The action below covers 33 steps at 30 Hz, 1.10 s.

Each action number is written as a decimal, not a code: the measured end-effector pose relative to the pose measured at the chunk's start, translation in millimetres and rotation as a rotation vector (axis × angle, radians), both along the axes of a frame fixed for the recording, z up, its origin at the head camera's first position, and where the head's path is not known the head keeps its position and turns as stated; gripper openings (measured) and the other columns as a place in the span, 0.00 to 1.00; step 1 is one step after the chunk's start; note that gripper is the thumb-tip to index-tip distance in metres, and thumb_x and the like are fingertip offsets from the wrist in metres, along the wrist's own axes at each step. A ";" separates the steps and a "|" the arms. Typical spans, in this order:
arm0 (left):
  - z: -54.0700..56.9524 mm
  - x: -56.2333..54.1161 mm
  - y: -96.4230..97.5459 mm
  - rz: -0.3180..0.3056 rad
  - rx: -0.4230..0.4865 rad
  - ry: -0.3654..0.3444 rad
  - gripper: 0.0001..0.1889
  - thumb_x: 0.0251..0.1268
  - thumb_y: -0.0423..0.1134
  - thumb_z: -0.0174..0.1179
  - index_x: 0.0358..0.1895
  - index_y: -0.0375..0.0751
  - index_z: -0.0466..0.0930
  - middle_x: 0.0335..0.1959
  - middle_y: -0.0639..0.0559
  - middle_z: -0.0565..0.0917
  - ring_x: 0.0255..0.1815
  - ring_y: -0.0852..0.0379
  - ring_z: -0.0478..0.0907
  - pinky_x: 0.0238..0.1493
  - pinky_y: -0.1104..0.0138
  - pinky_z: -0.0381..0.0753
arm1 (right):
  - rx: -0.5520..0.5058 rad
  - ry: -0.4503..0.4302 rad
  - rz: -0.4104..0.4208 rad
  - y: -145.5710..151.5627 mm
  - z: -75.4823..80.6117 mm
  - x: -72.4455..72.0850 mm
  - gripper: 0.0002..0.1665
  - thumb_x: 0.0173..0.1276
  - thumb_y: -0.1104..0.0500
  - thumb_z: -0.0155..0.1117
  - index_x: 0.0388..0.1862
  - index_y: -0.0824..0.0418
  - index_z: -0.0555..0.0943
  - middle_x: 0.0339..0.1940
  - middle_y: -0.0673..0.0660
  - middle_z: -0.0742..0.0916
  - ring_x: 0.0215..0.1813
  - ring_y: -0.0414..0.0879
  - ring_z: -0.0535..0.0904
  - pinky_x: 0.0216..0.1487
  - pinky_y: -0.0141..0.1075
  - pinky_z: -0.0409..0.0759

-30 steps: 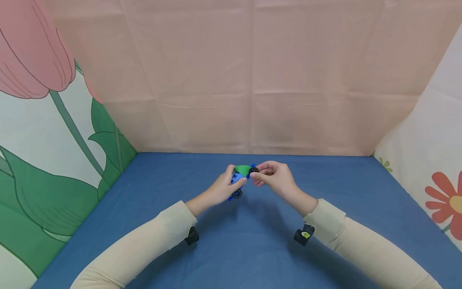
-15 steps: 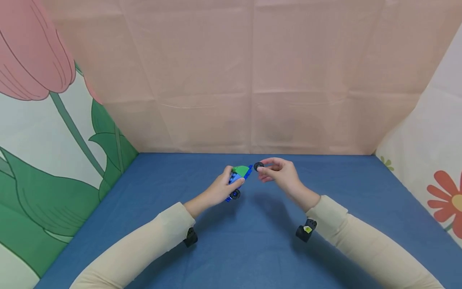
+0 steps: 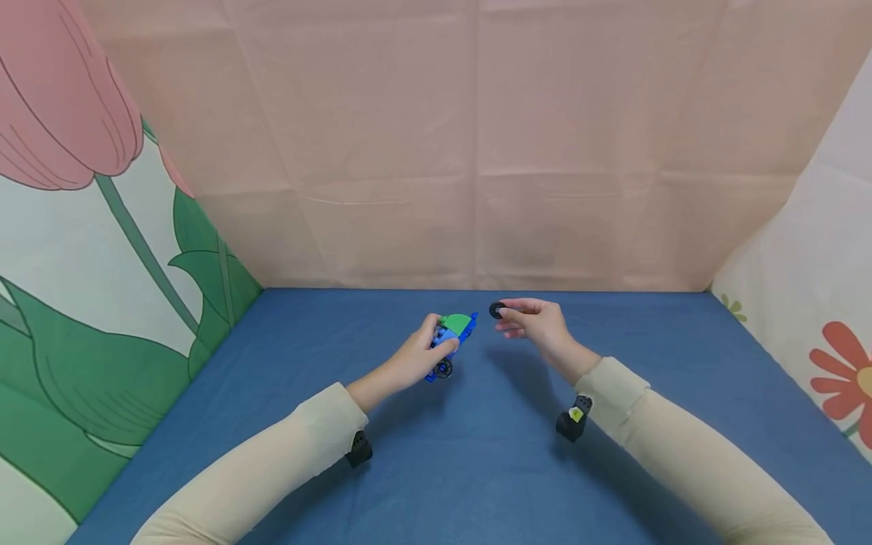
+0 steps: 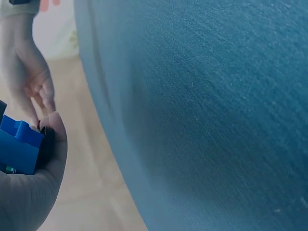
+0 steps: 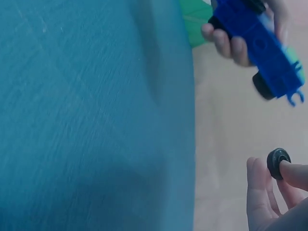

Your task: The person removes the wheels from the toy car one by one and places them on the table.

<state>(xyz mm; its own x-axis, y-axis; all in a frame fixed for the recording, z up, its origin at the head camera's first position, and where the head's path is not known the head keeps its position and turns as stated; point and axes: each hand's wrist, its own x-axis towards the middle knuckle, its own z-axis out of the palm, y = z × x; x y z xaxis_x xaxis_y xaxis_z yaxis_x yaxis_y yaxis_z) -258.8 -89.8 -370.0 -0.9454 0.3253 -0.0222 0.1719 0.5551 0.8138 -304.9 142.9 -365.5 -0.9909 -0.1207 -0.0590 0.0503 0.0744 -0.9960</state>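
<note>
My left hand (image 3: 410, 359) grips a small blue and green toy car (image 3: 455, 325) above the table, thumb across its near side. A black wheel (image 3: 443, 368) sits at the car's lower end. In the right wrist view the car's blue underside (image 5: 260, 43) faces the camera, with a hook at one end and a black wheel (image 5: 263, 86) near that end. Apart from the car, to its right, my right hand (image 3: 545, 329) pinches a loose black wheel (image 3: 497, 310) between thumb and fingers. The left wrist view shows only part of the car (image 4: 19, 144) beside the left thumb.
Blue cloth covers the table (image 3: 436, 469). A beige cloth wall (image 3: 470, 151) rises behind it. Flower-printed panels stand at the left (image 3: 88, 341) and right (image 3: 804, 303). Shadows of both arms fall on the cloth.
The wheel in my right hand has come away from the car and moved right and slightly up. My left hand keeps its grip on the car, shifted a little left.
</note>
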 end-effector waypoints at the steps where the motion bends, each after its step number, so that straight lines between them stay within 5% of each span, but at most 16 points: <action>1: 0.0 0.2 -0.1 0.000 0.004 0.001 0.29 0.74 0.52 0.48 0.70 0.44 0.53 0.55 0.40 0.73 0.44 0.50 0.74 0.32 0.63 0.75 | 0.001 -0.008 -0.007 0.4 -1.7 -2.5 0.21 0.69 0.58 0.64 0.58 0.65 0.79 0.44 0.62 0.89 0.37 0.48 0.88 0.40 0.38 0.85; 11: 0.1 -0.6 1.1 -0.023 0.028 0.011 0.29 0.74 0.54 0.48 0.70 0.44 0.54 0.54 0.41 0.73 0.46 0.51 0.75 0.36 0.62 0.76 | 0.069 -0.149 -0.070 -1.1 -22.3 -26.9 0.20 0.68 0.62 0.64 0.57 0.68 0.80 0.52 0.69 0.85 0.33 0.44 0.87 0.57 0.49 0.78; 22: 2.2 -1.6 3.4 -0.064 0.061 0.002 0.29 0.74 0.52 0.50 0.70 0.42 0.55 0.60 0.40 0.72 0.54 0.48 0.75 0.45 0.58 0.78 | 0.098 -0.214 -0.107 -1.9 -45.4 -49.5 0.18 0.69 0.70 0.59 0.56 0.74 0.78 0.57 0.73 0.81 0.28 0.41 0.85 0.44 0.39 0.84; 33: -0.4 -3.0 3.7 -0.066 0.068 -0.003 0.28 0.74 0.51 0.51 0.70 0.44 0.56 0.57 0.43 0.75 0.53 0.51 0.76 0.46 0.59 0.77 | 0.227 -0.204 -0.118 -8.1 -50.6 -50.7 0.15 0.66 0.69 0.62 0.51 0.74 0.81 0.52 0.71 0.84 0.28 0.43 0.86 0.36 0.36 0.85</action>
